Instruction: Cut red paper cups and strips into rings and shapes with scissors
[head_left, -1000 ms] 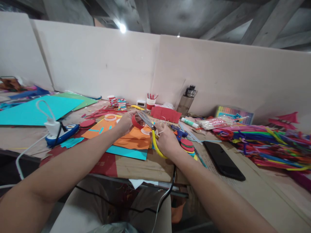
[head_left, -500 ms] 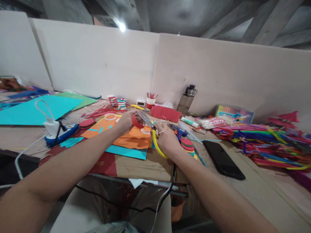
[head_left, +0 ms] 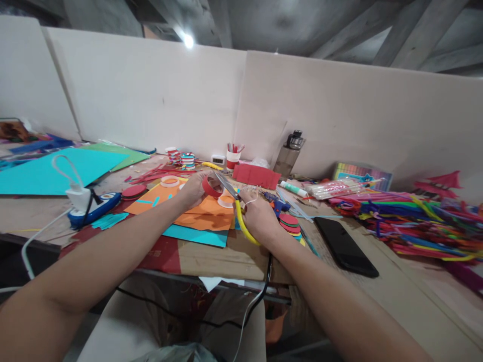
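In the head view, my left hand (head_left: 195,191) pinches a red paper ring (head_left: 208,189) above the orange sheets. My right hand (head_left: 259,213) is wrapped round the yellow handles of a pair of scissors (head_left: 242,225). Their metal blades point left, with the tips at the edge of the red ring. Thin pale strips show by the fingers of my right hand. Below lie orange paper sheets (head_left: 204,222) over a turquoise sheet (head_left: 198,236). One pale ring (head_left: 226,202) is under the blades, and another pale ring (head_left: 170,181) lies farther left.
Left are a blue power strip (head_left: 90,211) and a large turquoise sheet (head_left: 49,171). A bottle (head_left: 289,157), a pen cup (head_left: 233,160) and red folded paper (head_left: 256,176) stand at the back. To the right lie a black phone (head_left: 345,246), stacked discs (head_left: 289,224) and pipe cleaners (head_left: 407,216).
Both hands keep their hold on the ring and scissors. The blades have shifted slightly against the ring, and the thin curl above my right hand now sits lower by the fingers.
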A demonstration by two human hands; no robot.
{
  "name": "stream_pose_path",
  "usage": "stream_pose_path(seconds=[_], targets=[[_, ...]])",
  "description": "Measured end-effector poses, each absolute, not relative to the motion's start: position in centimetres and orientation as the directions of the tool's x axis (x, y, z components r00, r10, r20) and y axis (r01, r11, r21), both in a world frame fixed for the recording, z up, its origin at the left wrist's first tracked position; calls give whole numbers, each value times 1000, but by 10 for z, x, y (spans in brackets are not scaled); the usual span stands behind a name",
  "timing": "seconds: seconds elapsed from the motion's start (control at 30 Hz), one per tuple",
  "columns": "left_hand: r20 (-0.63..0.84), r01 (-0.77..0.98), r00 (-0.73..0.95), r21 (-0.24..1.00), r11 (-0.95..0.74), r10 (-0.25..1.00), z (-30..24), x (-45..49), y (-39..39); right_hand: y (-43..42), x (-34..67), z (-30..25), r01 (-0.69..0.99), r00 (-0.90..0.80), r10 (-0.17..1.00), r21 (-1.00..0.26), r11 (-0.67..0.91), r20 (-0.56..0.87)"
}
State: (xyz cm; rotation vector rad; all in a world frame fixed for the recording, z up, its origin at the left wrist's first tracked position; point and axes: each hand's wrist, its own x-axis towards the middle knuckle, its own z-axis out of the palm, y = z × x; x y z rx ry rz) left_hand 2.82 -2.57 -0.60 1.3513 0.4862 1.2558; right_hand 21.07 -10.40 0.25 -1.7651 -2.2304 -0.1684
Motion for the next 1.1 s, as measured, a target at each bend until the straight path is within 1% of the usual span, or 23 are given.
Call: stream_pose_path(seconds=[0.13,0.33,0.47,0.6,0.7,0.93,1.1], targets=[[382,-380,337,892,-247,861,-6,28,-27,-105,211,3,969,-186,940,-107,224,287],[350,-421,260,880,-220,900,-11,27,-18,-103,212,2,964,-188,939,-130,233,289],[356,-429,272,876,-219,894,-11,26,-16,-102,212,0,962,-198,929,-119,245,311],[330,-427,282,884,-190,901,-8,29,-22,-100,212,-4,934,-248,899,-157,321,362],[329,-425,318,888,-177,889,-9,30,-24,-99,212,-6,922,-274,879,-154,356,391],[356,-449,377,878,-168,855,-12,28,-22,-98,213,-7,923,-251,893,-186,337,373],[364,-452,380,875,-173,850,-12,28,-21,-99,213,-5,935,-245,900,-158,318,360]])
